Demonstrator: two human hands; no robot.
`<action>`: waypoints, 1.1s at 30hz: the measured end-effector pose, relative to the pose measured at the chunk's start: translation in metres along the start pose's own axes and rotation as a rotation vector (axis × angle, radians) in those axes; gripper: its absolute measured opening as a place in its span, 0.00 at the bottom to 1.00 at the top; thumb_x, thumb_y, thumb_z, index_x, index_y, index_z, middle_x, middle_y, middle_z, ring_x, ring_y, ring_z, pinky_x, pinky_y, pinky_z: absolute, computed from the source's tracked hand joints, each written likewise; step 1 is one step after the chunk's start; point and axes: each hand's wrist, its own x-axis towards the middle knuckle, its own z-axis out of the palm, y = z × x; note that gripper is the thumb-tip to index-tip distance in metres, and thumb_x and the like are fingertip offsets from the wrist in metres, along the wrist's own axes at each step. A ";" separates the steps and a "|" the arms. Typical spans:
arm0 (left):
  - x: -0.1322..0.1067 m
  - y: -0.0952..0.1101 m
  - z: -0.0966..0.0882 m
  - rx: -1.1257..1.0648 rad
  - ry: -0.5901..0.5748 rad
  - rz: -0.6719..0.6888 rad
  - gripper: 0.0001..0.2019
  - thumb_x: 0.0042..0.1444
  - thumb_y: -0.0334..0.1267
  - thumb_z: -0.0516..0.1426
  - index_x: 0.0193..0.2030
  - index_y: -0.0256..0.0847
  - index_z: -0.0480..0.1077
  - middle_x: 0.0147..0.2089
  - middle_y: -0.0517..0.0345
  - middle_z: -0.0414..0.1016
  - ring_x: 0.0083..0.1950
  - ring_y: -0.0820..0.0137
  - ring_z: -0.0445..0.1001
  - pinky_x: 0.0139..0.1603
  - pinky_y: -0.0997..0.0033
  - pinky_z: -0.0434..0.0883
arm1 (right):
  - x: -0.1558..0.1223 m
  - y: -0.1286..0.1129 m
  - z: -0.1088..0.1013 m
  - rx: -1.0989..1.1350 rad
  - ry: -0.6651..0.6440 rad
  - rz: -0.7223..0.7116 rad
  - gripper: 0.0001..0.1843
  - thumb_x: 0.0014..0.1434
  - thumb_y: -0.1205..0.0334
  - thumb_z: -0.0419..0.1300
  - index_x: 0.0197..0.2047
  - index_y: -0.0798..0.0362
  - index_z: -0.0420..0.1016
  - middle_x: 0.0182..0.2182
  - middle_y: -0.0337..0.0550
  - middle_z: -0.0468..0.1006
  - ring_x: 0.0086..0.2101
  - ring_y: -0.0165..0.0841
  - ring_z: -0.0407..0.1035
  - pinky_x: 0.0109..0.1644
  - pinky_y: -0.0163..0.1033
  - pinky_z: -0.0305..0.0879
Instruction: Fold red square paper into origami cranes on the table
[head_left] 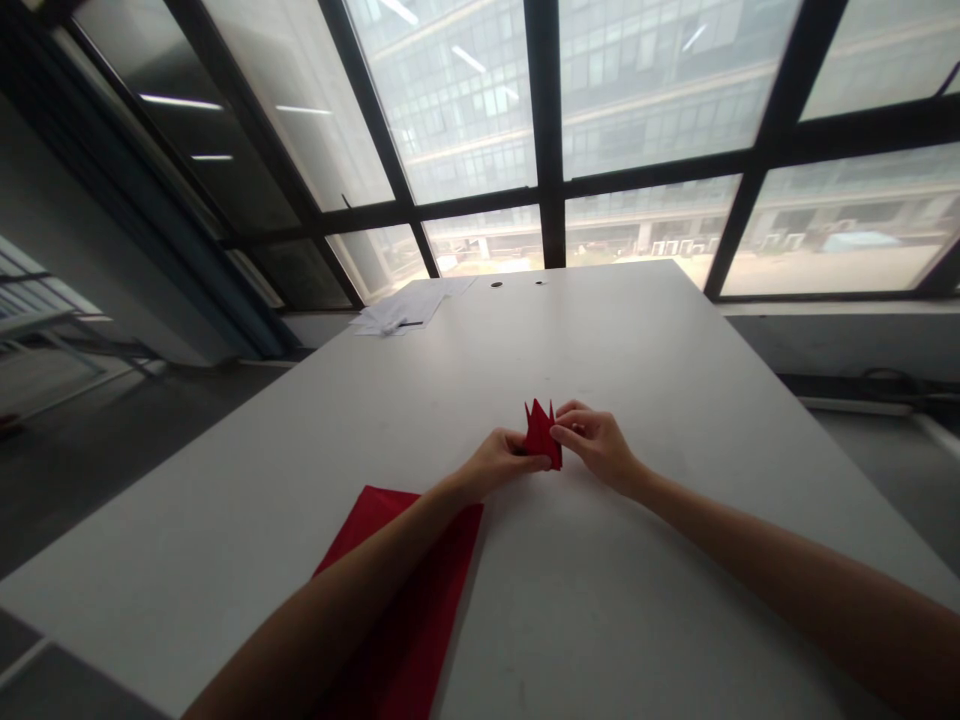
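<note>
A small folded piece of red paper (pixel 539 438) with several pointed tips facing up is held between both hands, above the white table. My left hand (pixel 501 461) grips its lower left part, the thumb lying across the front near the bottom edge. On the other side my right hand (pixel 592 438) pinches its right edge between thumb and fingers. Under my left forearm lies a larger flat red sheet (pixel 442 575), partly hidden by the arm.
The white table (pixel 637 350) reaches to a wall of dark-framed windows (pixel 551 130). White papers (pixel 409 303) with a dark pen-like item (pixel 410 324) lie at its far left. Two small round spots (pixel 496 285) mark the far edge. A dark curtain (pixel 150 200) hangs at the left.
</note>
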 end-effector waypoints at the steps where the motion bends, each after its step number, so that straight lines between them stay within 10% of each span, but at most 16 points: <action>1: 0.000 -0.001 0.000 0.005 0.010 -0.001 0.13 0.48 0.42 0.68 0.36 0.34 0.82 0.33 0.52 0.81 0.33 0.68 0.75 0.35 0.72 0.66 | 0.000 0.001 0.000 -0.003 0.016 0.008 0.15 0.56 0.48 0.65 0.30 0.53 0.80 0.33 0.44 0.73 0.33 0.33 0.67 0.34 0.38 0.64; 18: 0.001 -0.006 0.006 0.011 0.147 0.063 0.17 0.48 0.45 0.68 0.39 0.33 0.82 0.32 0.53 0.81 0.32 0.68 0.74 0.33 0.72 0.66 | 0.003 0.009 0.004 0.187 0.035 0.281 0.21 0.55 0.42 0.63 0.36 0.53 0.76 0.24 0.37 0.72 0.24 0.28 0.62 0.27 0.34 0.58; 33: 0.002 -0.005 0.007 0.102 0.161 0.059 0.17 0.51 0.47 0.66 0.35 0.32 0.81 0.28 0.54 0.77 0.30 0.70 0.70 0.31 0.74 0.62 | 0.002 0.010 0.005 0.098 0.104 0.201 0.16 0.53 0.49 0.66 0.28 0.54 0.76 0.20 0.36 0.70 0.22 0.28 0.60 0.26 0.35 0.55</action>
